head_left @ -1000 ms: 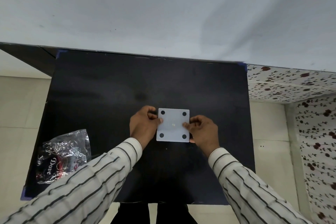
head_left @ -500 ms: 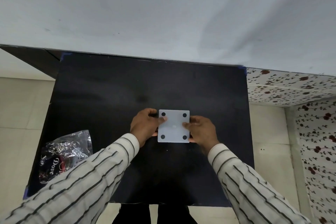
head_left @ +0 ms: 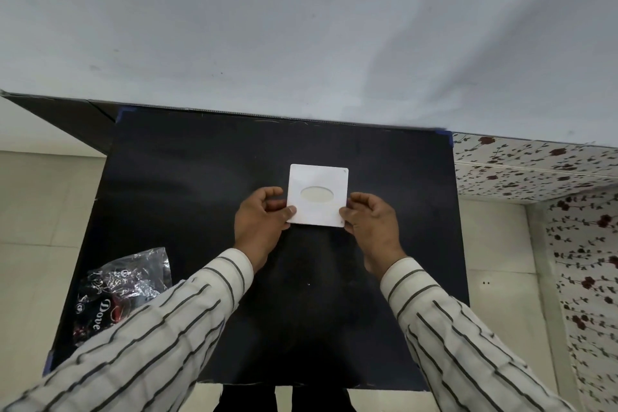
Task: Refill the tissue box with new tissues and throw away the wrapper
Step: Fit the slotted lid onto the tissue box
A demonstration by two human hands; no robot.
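A white square tissue box [head_left: 317, 177] sits mid-table with its oval opening facing up. My left hand [head_left: 259, 227] grips its near left edge, thumb on top. My right hand [head_left: 374, 227] holds the near right corner. A crumpled clear plastic wrapper [head_left: 123, 291] with dark print lies at the table's front left, partly hidden by my left sleeve.
The black table [head_left: 200, 177] meets a white wall at its far edge. Pale floor tiles show on the left and right. A floral-patterned surface [head_left: 535, 164] stands to the right of the table.
The box was bottom-up, showing a base with dark round feet; now the face with the oval opening is up. Both hands kept hold of it.
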